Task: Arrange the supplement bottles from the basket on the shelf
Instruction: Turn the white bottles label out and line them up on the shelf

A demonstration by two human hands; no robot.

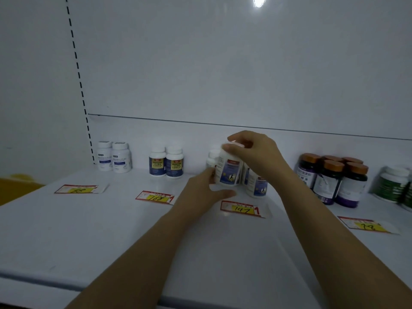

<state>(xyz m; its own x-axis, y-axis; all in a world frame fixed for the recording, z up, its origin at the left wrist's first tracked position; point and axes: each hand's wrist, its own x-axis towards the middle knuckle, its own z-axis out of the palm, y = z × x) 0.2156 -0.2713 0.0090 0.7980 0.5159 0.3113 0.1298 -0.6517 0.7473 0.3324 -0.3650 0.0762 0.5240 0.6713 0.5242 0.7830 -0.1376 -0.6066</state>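
Observation:
A white supplement bottle with a blue label is tilted just above the white shelf, behind the price tag marked 147. My right hand grips its cap from above. My left hand holds its lower left side. A matching bottle stands right of it, and another white bottle is partly hidden behind. The basket is out of view.
Two white bottles stand at the back left, then two blue-labelled bottles. Several dark bottles with orange caps and green-labelled bottles stand on the right. Price tags lie along the shelf.

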